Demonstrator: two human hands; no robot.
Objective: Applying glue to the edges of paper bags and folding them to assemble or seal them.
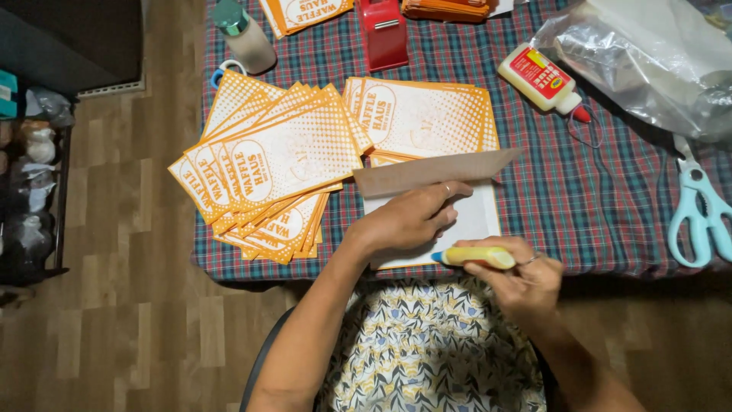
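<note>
Head view: my left hand [408,221] presses flat on the white sheet [476,221] at the table's near edge, just below its folded brown flap [435,169], gripping nothing. My right hand [518,278] is closed round the yellow glue stick [476,257], its tip at the sheet's near edge. I'd keep the sheet pinned and run the glue in one even line.

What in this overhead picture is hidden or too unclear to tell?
- White sheet, head view: its lower left is covered by the left hand.
- Glue stick: the right hand wraps its rear; the tip's contact with the sheet is unclear.
- Scissors: cut off by the right edge.
- Red dispenser: top cut off by the upper edge.
- Clear plastic bag: contents indistinct.
</note>
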